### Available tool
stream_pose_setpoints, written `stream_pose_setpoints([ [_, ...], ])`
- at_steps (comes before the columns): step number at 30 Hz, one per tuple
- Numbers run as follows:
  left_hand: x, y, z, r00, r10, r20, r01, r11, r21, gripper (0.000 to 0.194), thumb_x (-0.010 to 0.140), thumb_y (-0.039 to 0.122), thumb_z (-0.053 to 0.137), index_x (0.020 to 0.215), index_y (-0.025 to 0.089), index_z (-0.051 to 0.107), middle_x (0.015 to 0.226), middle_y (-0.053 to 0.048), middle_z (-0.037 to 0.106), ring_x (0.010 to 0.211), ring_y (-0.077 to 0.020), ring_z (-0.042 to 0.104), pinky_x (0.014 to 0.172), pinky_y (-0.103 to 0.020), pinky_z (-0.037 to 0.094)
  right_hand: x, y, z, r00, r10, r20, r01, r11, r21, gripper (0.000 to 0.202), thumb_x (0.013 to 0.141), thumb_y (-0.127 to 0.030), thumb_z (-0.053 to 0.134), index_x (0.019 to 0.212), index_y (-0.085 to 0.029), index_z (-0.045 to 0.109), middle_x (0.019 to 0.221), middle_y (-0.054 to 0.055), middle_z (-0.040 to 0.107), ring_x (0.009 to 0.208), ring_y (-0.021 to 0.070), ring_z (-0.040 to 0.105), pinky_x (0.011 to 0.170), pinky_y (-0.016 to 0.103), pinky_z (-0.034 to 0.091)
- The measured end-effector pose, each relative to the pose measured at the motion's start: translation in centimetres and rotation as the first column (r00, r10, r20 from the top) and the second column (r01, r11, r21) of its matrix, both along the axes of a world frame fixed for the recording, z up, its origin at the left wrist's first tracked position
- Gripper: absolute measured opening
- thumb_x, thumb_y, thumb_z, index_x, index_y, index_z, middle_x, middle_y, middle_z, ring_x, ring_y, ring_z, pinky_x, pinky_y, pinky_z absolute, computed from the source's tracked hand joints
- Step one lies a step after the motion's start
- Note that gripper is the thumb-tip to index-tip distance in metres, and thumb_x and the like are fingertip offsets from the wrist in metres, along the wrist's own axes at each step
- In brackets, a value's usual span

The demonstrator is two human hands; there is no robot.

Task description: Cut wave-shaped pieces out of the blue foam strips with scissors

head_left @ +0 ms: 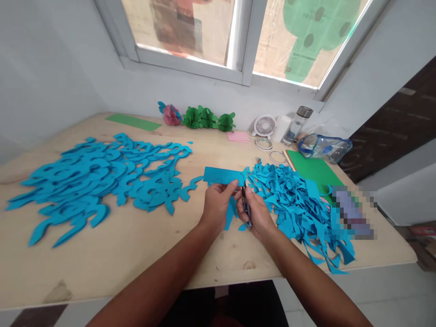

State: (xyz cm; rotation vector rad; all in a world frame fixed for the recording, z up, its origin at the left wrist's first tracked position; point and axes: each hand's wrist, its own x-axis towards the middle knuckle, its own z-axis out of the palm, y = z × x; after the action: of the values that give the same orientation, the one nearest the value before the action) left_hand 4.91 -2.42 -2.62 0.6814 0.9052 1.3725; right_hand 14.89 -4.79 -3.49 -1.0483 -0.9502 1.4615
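My left hand (218,202) pinches the lower edge of a blue paper strip (221,175), held above the table. In my right hand (257,209) is a pair of dark scissors (245,206), its fingers wrapped round the handles. The blades point away from me and meet the strip near its right end. Left of the hands spreads a large pile of curved blue paper cut-outs (85,168). Blue paper scraps (289,195) are heaped on the right, close by my right hand. A few blue pieces (231,213) lie beneath the hands.
Along the wall stand green paper decorations (206,118), a pink one (172,114), a small white fan (265,126) and a glass bottle (297,126). A clear blue-edged pouch (325,147) and green sheets (315,170) lie at the right. A green strip (133,121) rests at back left.
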Motion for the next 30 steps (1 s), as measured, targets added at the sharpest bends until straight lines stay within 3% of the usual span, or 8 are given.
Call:
stream_pose_setpoints([
  [4, 0.3, -0.3, 0.1, 0.995, -0.071, -0.073, 0.075, 0.996, 0.055, 0.039, 0.070, 0.041, 0.075, 0.047, 0.018, 0.054, 0.041, -0.001, 0.055, 0.037, -0.0128, 0.051, 0.039, -0.025, 0.041, -0.2, -0.1, 0.0, 1.000, -0.001, 0.010, 0.000, 1.000, 0.012, 0.056, 0.083, -0.067, 0.052, 0.059, -0.017, 0.052, 0.043, -0.005, 0.043, 0.034, 0.0051, 0.031, 0.037, 0.021, 0.022],
  [13, 0.4, -1.2, 1.6, 0.996, -0.019, -0.087, 0.029, 0.993, 0.115, 0.040, 0.074, 0.040, 0.070, 0.045, 0.019, 0.053, 0.037, -0.001, 0.053, 0.033, -0.0120, 0.048, 0.035, -0.023, 0.039, -0.2, -0.1, 0.0, 0.999, 0.028, 0.025, -0.028, 0.999, -0.018, 0.057, 0.082, -0.071, 0.047, 0.056, -0.020, 0.047, 0.039, -0.005, 0.037, 0.035, 0.0076, 0.028, 0.038, 0.022, 0.021],
  [23, 0.4, -1.3, 1.9, 0.997, -0.033, -0.068, 0.039, 0.995, 0.092, 0.038, 0.074, 0.037, 0.070, 0.046, 0.019, 0.053, 0.038, 0.000, 0.053, 0.032, -0.0124, 0.049, 0.035, -0.023, 0.041, -0.2, -0.1, -0.1, 1.000, 0.025, 0.010, -0.025, 0.999, -0.025, 0.056, 0.083, -0.069, 0.048, 0.057, -0.020, 0.046, 0.039, -0.006, 0.037, 0.034, 0.0063, 0.028, 0.037, 0.021, 0.020],
  [30, 0.3, -1.0, 1.2, 0.995, -0.018, -0.095, 0.026, 0.997, 0.075, 0.038, 0.073, 0.038, 0.072, 0.046, 0.018, 0.054, 0.039, -0.001, 0.055, 0.033, -0.0126, 0.051, 0.035, -0.023, 0.041, -0.3, -0.2, 0.1, 1.000, 0.008, 0.005, -0.008, 1.000, -0.019, 0.055, 0.082, -0.069, 0.049, 0.058, -0.020, 0.046, 0.041, -0.006, 0.037, 0.035, 0.0060, 0.027, 0.038, 0.021, 0.019],
])
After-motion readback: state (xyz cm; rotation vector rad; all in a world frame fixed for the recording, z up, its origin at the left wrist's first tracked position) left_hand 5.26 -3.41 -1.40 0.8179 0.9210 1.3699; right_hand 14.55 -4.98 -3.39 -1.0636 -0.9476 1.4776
